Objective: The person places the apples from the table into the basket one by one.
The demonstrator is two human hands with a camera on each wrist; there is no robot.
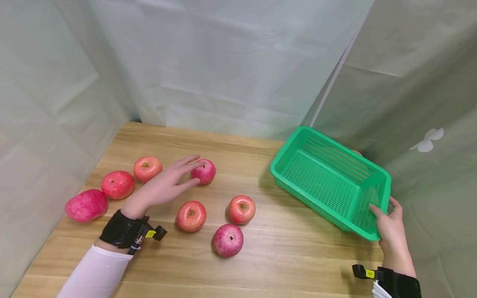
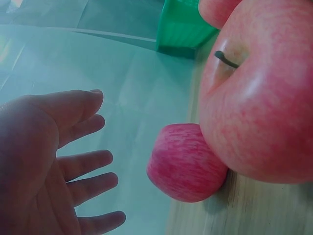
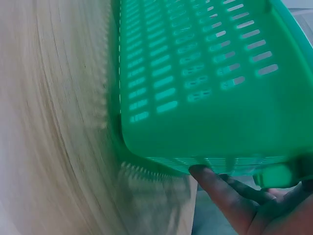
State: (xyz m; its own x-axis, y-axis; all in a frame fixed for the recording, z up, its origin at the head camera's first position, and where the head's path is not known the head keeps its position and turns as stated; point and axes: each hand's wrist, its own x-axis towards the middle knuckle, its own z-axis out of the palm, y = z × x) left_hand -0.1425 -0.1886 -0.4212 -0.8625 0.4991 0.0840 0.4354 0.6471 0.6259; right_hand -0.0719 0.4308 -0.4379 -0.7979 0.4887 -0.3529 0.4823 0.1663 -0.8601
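My left hand [image 1: 164,186] reaches over the table with its fingers spread and nothing in its grasp. Its fingertips overlap a dark pink apple [image 1: 207,171] in the head view; the left wrist view shows that apple [image 2: 183,166] beyond the fingers, apart from them. At the right, my right hand [image 1: 392,225] grips the end of a green plastic basket [image 1: 311,198], thumb over the rim. The slotted basket wall [image 3: 210,127] fills much of the right wrist view, with the fingers at its outer side. No fruit shows inside the basket.
Two light red apples [image 1: 191,216] [image 1: 242,210] and a dark pink one [image 1: 228,241] lie mid-table. Along the left are another light red apple [image 1: 148,169] and two pink fruits [image 1: 118,185] [image 1: 86,205]. Pale sheeting [image 1: 231,74] surrounds the wooden table [image 1: 283,260].
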